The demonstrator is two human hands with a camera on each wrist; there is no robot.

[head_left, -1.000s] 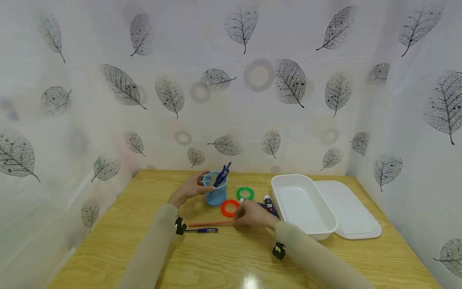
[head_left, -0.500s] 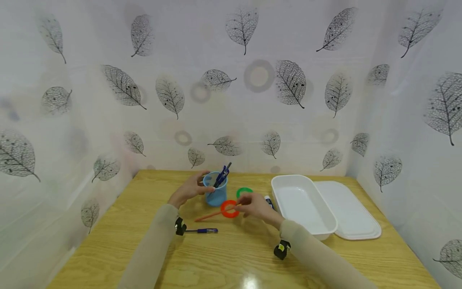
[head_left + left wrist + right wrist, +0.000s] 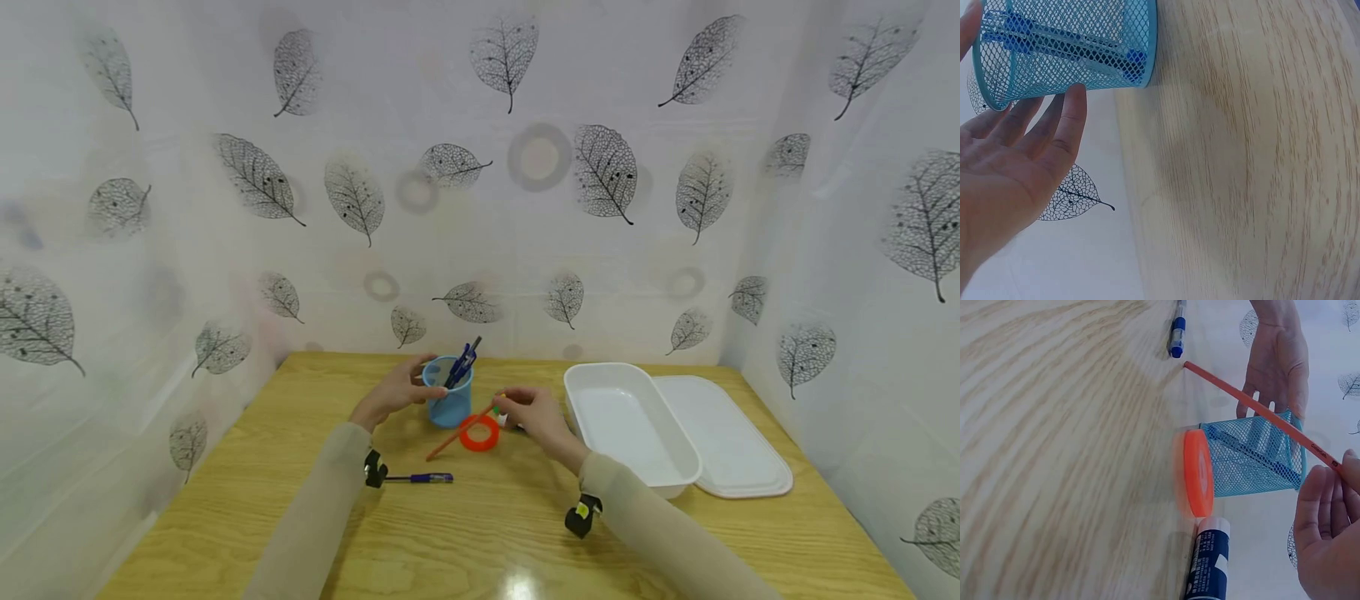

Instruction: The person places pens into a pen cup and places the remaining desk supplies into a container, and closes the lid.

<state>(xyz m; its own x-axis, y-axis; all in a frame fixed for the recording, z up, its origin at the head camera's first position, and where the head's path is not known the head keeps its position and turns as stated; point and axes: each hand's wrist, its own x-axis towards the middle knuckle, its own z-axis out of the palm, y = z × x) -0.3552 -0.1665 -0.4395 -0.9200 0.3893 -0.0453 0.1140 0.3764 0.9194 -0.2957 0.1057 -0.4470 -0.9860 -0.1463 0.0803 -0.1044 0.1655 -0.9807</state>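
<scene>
My left hand (image 3: 397, 394) grips the blue mesh pen holder (image 3: 450, 412) near its rim, thumb in front and fingers at the far side. Blue pens (image 3: 461, 367) lean inside it. With thumb and fingers, my right hand (image 3: 536, 419) pinches an orange-red pencil (image 3: 1254, 405) by its upper end. The pencil slants down to the left, its lower end at or just above the table; contact cannot be told. Behind the pencil in the head view lies an orange-red tape roll (image 3: 492, 435). A blue pen (image 3: 431, 478) lies nearer the front.
A dark blue glue stick (image 3: 1209, 569) with a white cap lies near the tape roll. To the right stand a white plastic box (image 3: 628, 429) and its flat white lid (image 3: 742, 442). A leaf-patterned curtain (image 3: 480, 233) surrounds the wooden table (image 3: 450, 542).
My right hand has lifted the pencil off the table and moved it back toward the pen holder, tilting it steeper. It now covers most of the green ring. My left hand keeps its place.
</scene>
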